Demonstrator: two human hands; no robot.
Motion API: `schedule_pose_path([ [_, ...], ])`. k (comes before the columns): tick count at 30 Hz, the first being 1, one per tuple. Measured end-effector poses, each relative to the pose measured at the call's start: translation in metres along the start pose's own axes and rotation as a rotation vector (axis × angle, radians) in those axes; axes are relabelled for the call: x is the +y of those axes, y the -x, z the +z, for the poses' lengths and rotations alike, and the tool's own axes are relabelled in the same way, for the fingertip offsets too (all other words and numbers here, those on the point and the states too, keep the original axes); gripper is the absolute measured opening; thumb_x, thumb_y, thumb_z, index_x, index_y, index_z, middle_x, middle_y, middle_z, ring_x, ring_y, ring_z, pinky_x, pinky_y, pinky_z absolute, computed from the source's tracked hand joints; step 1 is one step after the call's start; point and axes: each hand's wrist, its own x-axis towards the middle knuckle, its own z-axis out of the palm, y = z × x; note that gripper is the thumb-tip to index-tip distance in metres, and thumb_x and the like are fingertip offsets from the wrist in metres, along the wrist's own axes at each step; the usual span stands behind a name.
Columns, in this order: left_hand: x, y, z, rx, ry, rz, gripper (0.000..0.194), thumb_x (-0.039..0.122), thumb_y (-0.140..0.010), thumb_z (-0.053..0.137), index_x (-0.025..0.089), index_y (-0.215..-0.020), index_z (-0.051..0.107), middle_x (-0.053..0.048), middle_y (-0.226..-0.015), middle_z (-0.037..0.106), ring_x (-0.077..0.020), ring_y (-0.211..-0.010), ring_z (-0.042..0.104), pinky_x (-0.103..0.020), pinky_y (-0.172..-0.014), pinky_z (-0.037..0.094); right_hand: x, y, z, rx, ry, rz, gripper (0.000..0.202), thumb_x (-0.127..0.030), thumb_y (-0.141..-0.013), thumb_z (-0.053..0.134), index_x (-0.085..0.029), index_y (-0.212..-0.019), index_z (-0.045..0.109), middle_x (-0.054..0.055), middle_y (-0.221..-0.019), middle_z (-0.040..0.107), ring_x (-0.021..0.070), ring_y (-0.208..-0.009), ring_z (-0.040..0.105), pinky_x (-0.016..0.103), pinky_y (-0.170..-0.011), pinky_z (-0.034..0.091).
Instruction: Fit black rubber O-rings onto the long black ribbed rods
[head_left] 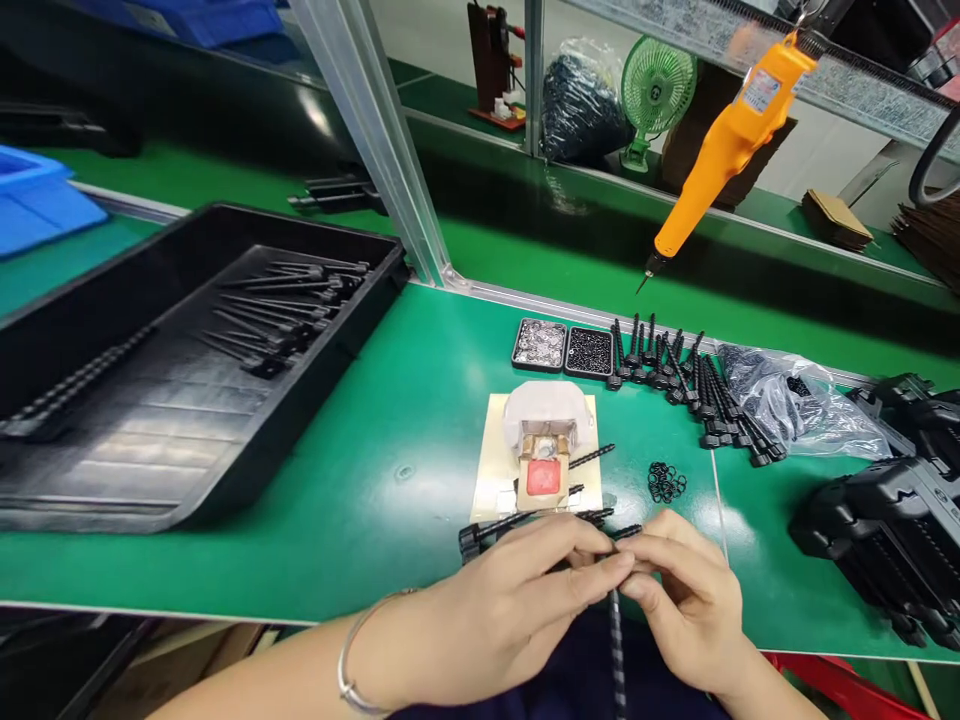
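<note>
Low in the middle of the head view, my left hand [517, 590] and my right hand [686, 590] meet fingertip to fingertip. Both are closed around the upper end of a thin black ribbed rod [617, 650], which hangs down in front of my dark clothing. My fingers hide that end, so any small part there cannot be made out. Just beyond my left hand, several similar black rods with knob-like heads [471, 541] lie on the table. Ahead stands a pale fixture [547, 408] with a red pad [544, 478]. A pile of black rings [666, 482] lies beyond my right hand.
A large black tray [300, 400] at left holds more rods. Two small boxes of tiny parts [540, 343], a row of black rods [675, 375] and a plastic bag [810, 405] line the back. An orange electric screwdriver [724, 150] hangs above. Black cases [885, 520] stand right.
</note>
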Motion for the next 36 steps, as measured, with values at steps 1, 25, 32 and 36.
schedule_pose_path([
  [1, 0.001, 0.001, 0.0, 0.006, 0.003, 0.004, 0.05, -0.009, -0.088, 0.052, 0.008, -0.135, 0.051, -0.013, -0.103, 0.062, -0.0168, -0.088, 0.057, -0.027, -0.079, 0.057, -0.001, 0.0, -0.001, -0.01, 0.026, -0.026, 0.026, -0.01, -0.092, 0.061, -0.019, -0.115, 0.067, 0.003, -0.078, 0.061, 0.0132, -0.07, 0.057, 0.022, -0.061, 0.052],
  [25, 0.006, -0.001, 0.006, -0.563, -0.248, -0.554, 0.021, 0.024, -0.083, 0.076, 0.022, -0.103, 0.07, -0.007, -0.107, 0.07, -0.0298, -0.096, 0.069, -0.041, -0.082, 0.057, 0.104, -0.1, -0.071, 0.23, 0.797, 0.533, 0.028, -0.037, -0.097, 0.064, -0.012, -0.087, 0.067, 0.002, -0.077, 0.067, 0.0131, -0.065, 0.064, 0.03, -0.069, 0.057],
  [32, 0.008, -0.012, 0.005, -0.781, -0.398, -0.614, 0.036, 0.018, -0.077, 0.079, 0.019, -0.112, 0.071, -0.011, -0.109, 0.074, -0.0353, -0.1, 0.069, -0.044, -0.085, 0.055, 0.113, -0.12, -0.073, 0.21, 0.936, 0.79, 0.025, -0.037, -0.098, 0.064, -0.013, -0.1, 0.066, 0.006, -0.102, 0.067, 0.0189, -0.094, 0.065, 0.04, -0.088, 0.055],
  [36, 0.007, -0.007, -0.001, -0.856, -0.38, -0.686, 0.041, 0.013, -0.075, 0.077, 0.02, -0.115, 0.07, -0.014, -0.118, 0.07, -0.0375, -0.101, 0.069, -0.048, -0.085, 0.056, 0.094, -0.075, -0.065, 0.141, 0.853, 0.659, 0.018, -0.031, -0.097, 0.062, -0.014, -0.1, 0.068, 0.005, -0.102, 0.068, 0.0189, -0.095, 0.065, 0.039, -0.091, 0.052],
])
